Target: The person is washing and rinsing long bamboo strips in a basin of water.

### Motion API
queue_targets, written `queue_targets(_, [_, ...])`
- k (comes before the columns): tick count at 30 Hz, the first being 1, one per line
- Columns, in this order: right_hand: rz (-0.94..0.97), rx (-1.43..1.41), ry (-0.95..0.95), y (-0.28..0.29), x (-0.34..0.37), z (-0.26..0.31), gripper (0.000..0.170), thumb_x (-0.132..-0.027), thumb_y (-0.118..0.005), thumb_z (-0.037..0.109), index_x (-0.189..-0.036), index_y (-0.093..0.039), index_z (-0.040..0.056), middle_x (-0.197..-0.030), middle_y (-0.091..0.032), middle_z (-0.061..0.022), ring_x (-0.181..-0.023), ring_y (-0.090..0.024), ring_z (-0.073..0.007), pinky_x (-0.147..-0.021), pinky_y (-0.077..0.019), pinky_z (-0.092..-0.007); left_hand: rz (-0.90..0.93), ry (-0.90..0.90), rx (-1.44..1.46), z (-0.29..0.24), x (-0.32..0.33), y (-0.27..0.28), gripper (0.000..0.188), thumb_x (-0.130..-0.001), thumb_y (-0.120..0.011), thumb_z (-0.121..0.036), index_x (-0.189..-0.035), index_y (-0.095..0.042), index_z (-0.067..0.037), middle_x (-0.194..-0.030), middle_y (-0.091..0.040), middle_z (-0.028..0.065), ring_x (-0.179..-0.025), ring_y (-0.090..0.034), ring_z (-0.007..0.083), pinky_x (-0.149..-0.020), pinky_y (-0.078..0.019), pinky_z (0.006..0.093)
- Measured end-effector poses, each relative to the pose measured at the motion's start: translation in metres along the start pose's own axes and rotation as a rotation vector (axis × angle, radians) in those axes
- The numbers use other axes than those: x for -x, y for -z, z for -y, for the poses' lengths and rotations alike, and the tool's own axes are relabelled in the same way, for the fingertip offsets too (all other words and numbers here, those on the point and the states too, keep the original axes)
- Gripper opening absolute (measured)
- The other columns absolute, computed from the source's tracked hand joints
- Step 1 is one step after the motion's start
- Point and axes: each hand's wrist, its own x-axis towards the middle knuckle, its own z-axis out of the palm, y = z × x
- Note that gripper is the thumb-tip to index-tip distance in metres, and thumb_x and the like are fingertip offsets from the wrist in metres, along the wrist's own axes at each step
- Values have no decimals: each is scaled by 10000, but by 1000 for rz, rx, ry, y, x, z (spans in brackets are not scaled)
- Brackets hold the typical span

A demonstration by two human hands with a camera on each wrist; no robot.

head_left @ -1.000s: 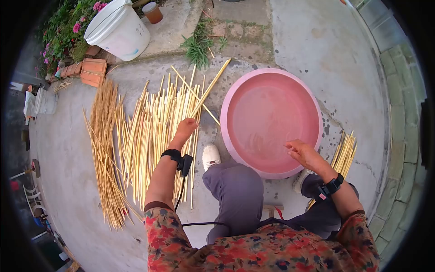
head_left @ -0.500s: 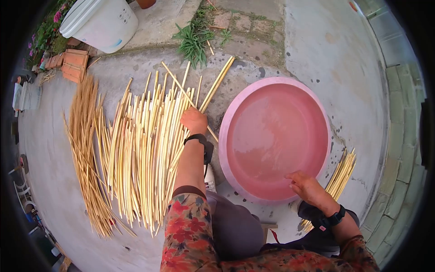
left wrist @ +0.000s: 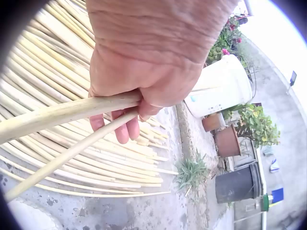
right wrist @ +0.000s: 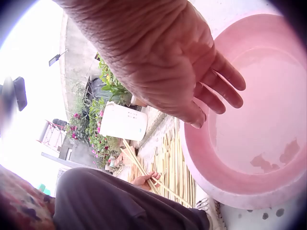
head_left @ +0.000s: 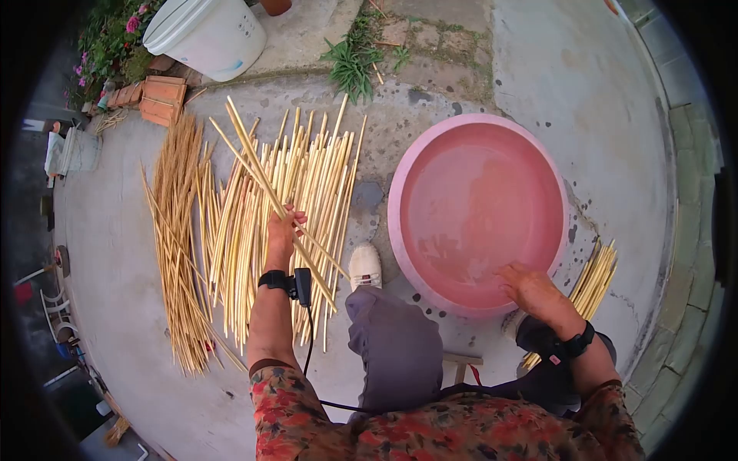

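Held sticks (left wrist: 67, 115): two, crossed, raised aslant above the right-hand part of the pile (head_left: 307, 177); upper ends lean to the far left
Left hand (head_left: 283, 230): clamped, thumb and fingers pinching both sticks
Change: half a second ago this hand was down at the crossed sticks by the pile's far right edge; the pair is now lifted and swung left; my reading, these two are separated from the rest
Right hand (head_left: 534, 292): holds nothing; fingers apart, slightly bent, over the near right rim of the tub (head_left: 397, 215); much as before
Pile: pale yellow, slim, smooth-looking rods, roughly side by side
Brushy stalks (head_left: 177, 161): browner, left of the pile; feathery at the far end
Small bundle (head_left: 593, 280): similar pale sticks, right of the tub
Tub: pink, round, thick-rimmed; faint sheen inside, water uncertain
Ground (head_left: 600, 92): grey concrete; cracks, dark spots
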Motion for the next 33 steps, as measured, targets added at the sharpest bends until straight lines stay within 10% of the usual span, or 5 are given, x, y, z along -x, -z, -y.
queue_targets(15, [-143,68,163,-2,39,17,270,-771,-525,87,-1036,-497,42,-915,-529,-160,-866,-522,-328,-735,-428,-389,52,-7,-730,51,74,64,158,-819,-460,-85,-961,-478,-17,-784,-605,92,-647,-587,130,-425,-446,304])
queue_targets(17, [-148,54,116,-1,40,15,271,-771,-526,87,-1036,-498,39,-920,-531,-158,-873,-523,-324,-740,-428,-386,62,-220,-1116,120,17,97,135,-800,-481,-85,-887,-506,15,-789,-605,148,-658,-603,207,-484,-475,363])
queue_targets(23, [-210,101,172,-7,34,6,274,-770,-533,98,-1035,-506,37,-912,-534,-148,-868,-528,-312,-730,-431,-389,-31,-518,-1467,56,75,70,123,-751,-512,-66,-809,-543,38,-801,-590,227,-732,-573,375,-652,-475,404])
queue_targets(27, [-225,61,200,-1,35,12,274,-774,-532,103,-1039,-505,38,-924,-539,-136,-874,-530,-302,-730,-432,-384,12,-138,-488,-20,105,42,133,-853,-461,-117,-952,-526,-58,-642,-533,27,-503,-519,86,-374,-381,227])
queue_targets(33, [-393,-88,314,14,34,26,271,-811,-507,143,-1067,-494,54,-967,-534,-128,-892,-527,-287,-741,-430,-374,250,-758,45,-189,217,-51,174,-894,-448,-210,-864,-485,-43,-557,-332,-20,-473,-302,61,-456,-325,212])
